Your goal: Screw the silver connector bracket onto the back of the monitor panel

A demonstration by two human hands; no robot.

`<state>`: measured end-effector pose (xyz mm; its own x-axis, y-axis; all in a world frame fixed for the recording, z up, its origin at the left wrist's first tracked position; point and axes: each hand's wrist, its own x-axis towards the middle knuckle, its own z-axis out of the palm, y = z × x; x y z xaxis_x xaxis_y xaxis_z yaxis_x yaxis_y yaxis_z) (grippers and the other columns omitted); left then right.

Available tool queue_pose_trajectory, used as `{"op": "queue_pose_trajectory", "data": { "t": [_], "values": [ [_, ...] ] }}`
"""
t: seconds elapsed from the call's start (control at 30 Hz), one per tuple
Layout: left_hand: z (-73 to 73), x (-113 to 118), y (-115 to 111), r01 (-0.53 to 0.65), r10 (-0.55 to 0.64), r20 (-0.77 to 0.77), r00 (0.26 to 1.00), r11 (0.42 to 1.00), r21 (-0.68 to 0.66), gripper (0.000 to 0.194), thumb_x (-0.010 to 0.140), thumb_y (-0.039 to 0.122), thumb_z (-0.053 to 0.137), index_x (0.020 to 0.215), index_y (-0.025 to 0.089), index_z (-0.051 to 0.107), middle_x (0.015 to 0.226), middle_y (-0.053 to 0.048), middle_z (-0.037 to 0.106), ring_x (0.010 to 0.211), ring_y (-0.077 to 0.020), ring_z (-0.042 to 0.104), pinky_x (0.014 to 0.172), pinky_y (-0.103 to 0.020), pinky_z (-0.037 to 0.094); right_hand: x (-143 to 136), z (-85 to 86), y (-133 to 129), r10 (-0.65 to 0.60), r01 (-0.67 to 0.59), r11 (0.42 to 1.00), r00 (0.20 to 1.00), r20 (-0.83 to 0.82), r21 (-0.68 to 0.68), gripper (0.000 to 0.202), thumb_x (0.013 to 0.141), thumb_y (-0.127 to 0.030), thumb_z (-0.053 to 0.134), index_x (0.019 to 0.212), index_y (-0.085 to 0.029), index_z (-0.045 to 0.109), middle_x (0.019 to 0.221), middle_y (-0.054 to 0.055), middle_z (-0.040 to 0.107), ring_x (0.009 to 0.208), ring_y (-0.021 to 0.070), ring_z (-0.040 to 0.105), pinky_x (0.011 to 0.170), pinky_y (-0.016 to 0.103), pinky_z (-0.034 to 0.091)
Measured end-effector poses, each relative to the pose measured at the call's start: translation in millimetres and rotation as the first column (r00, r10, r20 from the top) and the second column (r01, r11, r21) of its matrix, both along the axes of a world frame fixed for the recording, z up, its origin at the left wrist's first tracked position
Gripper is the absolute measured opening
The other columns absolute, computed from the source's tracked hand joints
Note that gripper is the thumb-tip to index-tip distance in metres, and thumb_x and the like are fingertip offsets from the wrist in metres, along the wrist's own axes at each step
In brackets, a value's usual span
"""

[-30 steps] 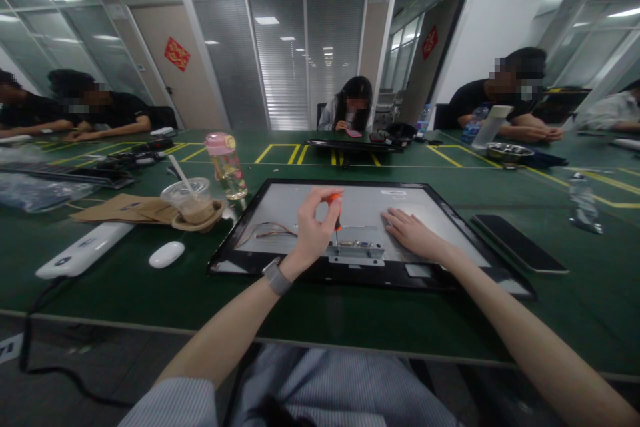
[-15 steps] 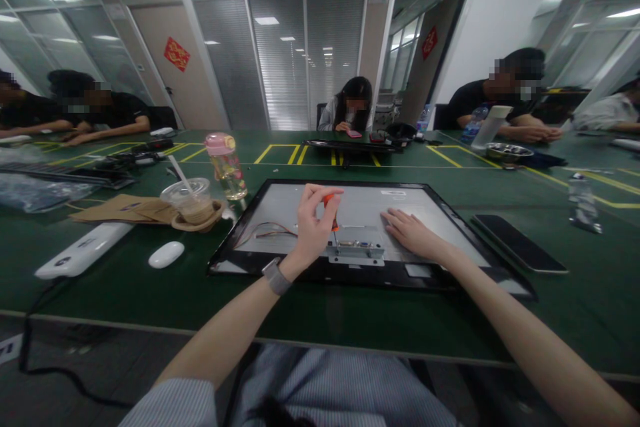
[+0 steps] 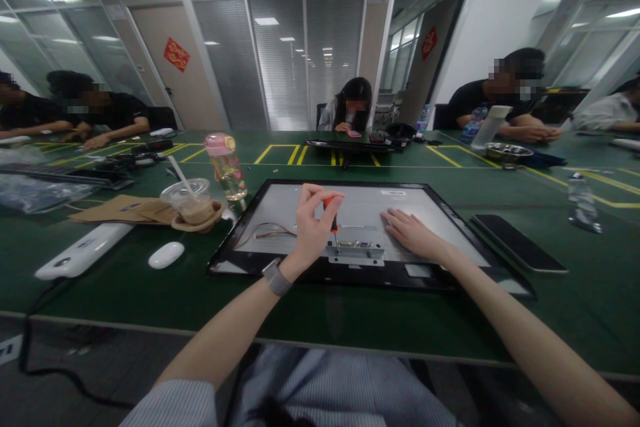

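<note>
A flat monitor panel point(image 3: 280, 210) with a black frame lies back side up on the green table, its grey metal back showing. My left hand point(image 3: 314, 223) is closed round the orange handle of a small screwdriver point(image 3: 331, 213), held upright. The screwdriver's tip points down at the left end of a metal bracket point(image 3: 357, 253) with video ports; whether it sits in a screw is too small to tell. Flat on the panel's back, right of the bracket, rests my right hand point(image 3: 413, 233) with its fingers stretched out. Thin coloured wires point(image 3: 273, 230) lie on the panel's left part.
Left of the panel stand a pink-lidded bottle point(image 3: 226, 167) and a plastic cup point(image 3: 193, 200) with a straw; a white power strip point(image 3: 85, 250) and a white case point(image 3: 167, 255) lie nearer. A black phone point(image 3: 517, 242) lies to the right. Several people sit across the table.
My left hand's fingers have shifted very slightly on the screwdriver's handle. My right hand and the panel have stayed put.
</note>
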<state>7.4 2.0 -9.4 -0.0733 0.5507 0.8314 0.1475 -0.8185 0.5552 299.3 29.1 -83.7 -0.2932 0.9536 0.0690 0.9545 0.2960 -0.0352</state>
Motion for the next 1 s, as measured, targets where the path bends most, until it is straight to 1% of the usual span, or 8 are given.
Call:
{"op": "queue_pose_trajectory", "data": {
  "t": [0.1,0.23,0.37,0.43,0.57,0.63,0.83,1.0],
  "values": [
    [0.9,-0.5,-1.2,-0.003,0.003,-0.007,1.0,1.0,-0.009,0.02,0.102,0.034,0.059,0.096,0.022,0.075,0.088,-0.003,0.054,0.081,-0.0162,0.056,0.075,-0.03,0.049,-0.6,0.2,0.0,-0.008,0.008,1.0,1.0,-0.001,0.0,0.062,0.106,-0.044,0.022,0.157,-0.017,0.043,0.164,0.018,0.041,0.15,0.033,0.04,0.121,0.055,0.032],
    [2.2,-1.7,-1.9,-0.003,0.003,-0.016,1.0,1.0,-0.027,0.021,0.105,0.028,0.052,0.104,0.021,0.072,0.092,-0.004,0.06,0.087,-0.0172,0.059,0.08,-0.031,0.049,-0.6,-0.2,0.8,-0.017,0.017,1.0,1.0,0.006,-0.003,0.061,0.106,-0.043,0.022,0.157,-0.017,0.043,0.164,0.017,0.041,0.15,0.0333,0.04,0.121,0.056,0.032],
    [2.2,-1.7,-0.2,0.062,-0.062,-0.006,0.998,0.998,-0.032,0.025,0.106,0.027,0.047,0.105,0.021,0.072,0.091,-0.004,0.064,0.085,-0.0169,0.06,0.079,-0.031,0.049,-1.1,0.4,0.4,-0.015,0.015,1.0,1.0,0.009,0.0,0.062,0.106,-0.044,0.022,0.157,-0.017,0.044,0.164,0.017,0.041,0.151,0.0335,0.039,0.121,0.055,0.033],
    [1.8,-1.4,1.0,0.067,-0.068,-0.005,0.998,0.997,-0.027,0.023,0.104,0.029,0.052,0.102,0.021,0.074,0.09,-0.004,0.064,0.084,-0.0167,0.061,0.078,-0.031,0.05,-1.2,0.6,-0.1,-0.012,0.012,1.0,1.0,0.005,-0.001,0.062,0.106,-0.045,0.022,0.157,-0.017,0.043,0.165,0.017,0.041,0.151,0.0332,0.039,0.121,0.055,0.033],
    [2.1,-0.7,2.4,-0.001,0.001,0.016,1.0,1.0,0.002,0.014,0.096,0.032,0.068,0.093,0.022,0.077,0.088,-0.002,0.059,0.082,-0.0156,0.06,0.078,-0.03,0.051,-0.6,-0.2,-0.1,-0.011,0.011,1.0,1.0,0.004,0.003,0.062,0.106,-0.045,0.022,0.157,-0.018,0.043,0.164,0.017,0.041,0.151,0.033,0.039,0.121,0.056,0.033],
    [3.1,-1.0,2.2,-0.008,0.008,0.025,1.0,1.0,0.0,0.013,0.096,0.031,0.069,0.092,0.022,0.077,0.085,-0.002,0.058,0.079,-0.0145,0.059,0.076,-0.029,0.05,0.0,-0.7,0.4,-0.011,0.011,1.0,1.0,0.001,0.008,0.062,0.106,-0.045,0.022,0.157,-0.018,0.043,0.164,0.017,0.041,0.151,0.0329,0.039,0.121,0.056,0.033],
    [5.0,-3.4,0.0,0.041,-0.042,-0.007,0.999,0.998,-0.039,0.025,0.104,0.03,0.053,0.106,0.021,0.075,0.088,-0.004,0.066,0.082,-0.0159,0.063,0.076,-0.029,0.051,1.3,-2.1,1.7,-0.011,0.011,1.0,1.0,0.007,0.007,0.061,0.106,-0.043,0.022,0.157,-0.017,0.043,0.164,0.017,0.041,0.151,0.0329,0.039,0.121,0.055,0.032],
    [1.3,-2.5,0.5,0.105,-0.106,-0.004,0.994,0.992,-0.072,0.031,0.107,0.034,0.046,0.106,0.02,0.073,0.092,-0.006,0.07,0.084,-0.0171,0.065,0.076,-0.03,0.052,1.1,-2.7,1.4,-0.004,0.004,1.0,1.0,0.012,0.015,0.061,0.106,-0.043,0.022,0.157,-0.016,0.044,0.164,0.017,0.041,0.15,0.0331,0.04,0.121,0.055,0.033]
  ]
}}
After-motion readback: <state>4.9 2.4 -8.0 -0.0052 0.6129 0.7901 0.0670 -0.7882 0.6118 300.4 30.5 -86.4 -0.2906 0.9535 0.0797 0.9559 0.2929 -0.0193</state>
